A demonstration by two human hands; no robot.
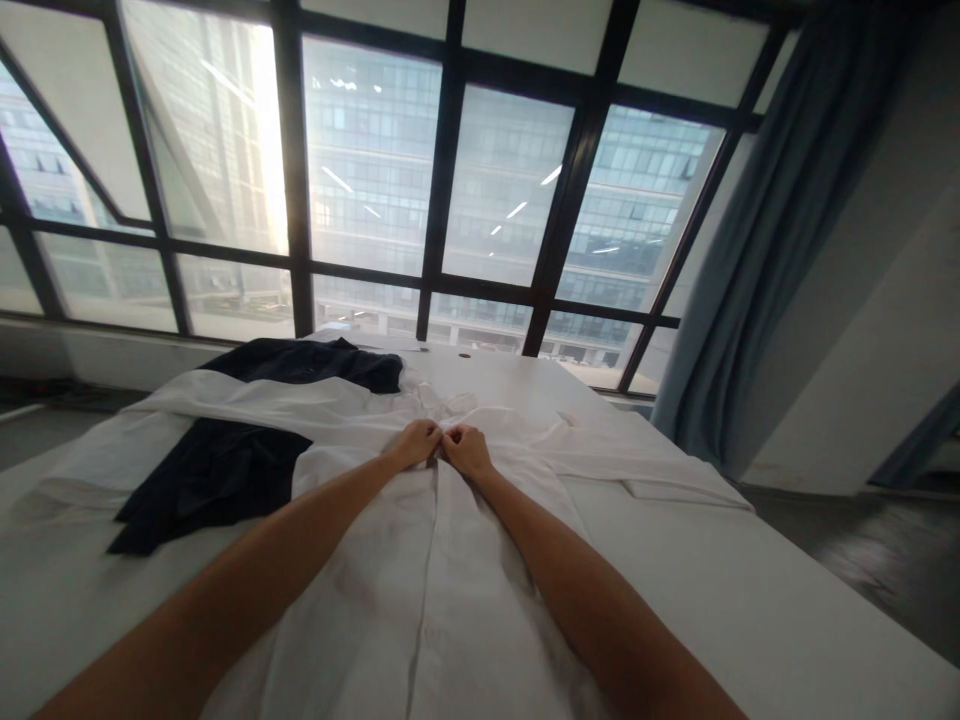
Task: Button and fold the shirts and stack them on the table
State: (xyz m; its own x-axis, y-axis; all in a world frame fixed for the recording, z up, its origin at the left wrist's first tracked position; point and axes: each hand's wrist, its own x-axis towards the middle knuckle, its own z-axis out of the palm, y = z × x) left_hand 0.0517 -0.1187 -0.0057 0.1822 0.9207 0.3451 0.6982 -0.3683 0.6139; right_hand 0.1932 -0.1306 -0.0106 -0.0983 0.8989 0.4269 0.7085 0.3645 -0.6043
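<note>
A white button-up shirt [450, 580] lies spread out on a white table [750, 580], sleeves stretched to both sides. Both my arms reach forward over it. My left hand [416, 442] and my right hand [466, 448] meet at the top of the shirt's front placket, just below the collar [450, 405]. Each hand is closed in a pinch on the shirt's fabric, knuckles almost touching. What exactly sits between the fingertips is too small to make out.
A dark navy garment [225, 460] lies on the left, partly under the white shirt's sleeve. Behind the table stands a large black-framed window [442, 200]. A blue-grey curtain [765, 250] hangs at the right, with dark floor [885, 570] beside the table.
</note>
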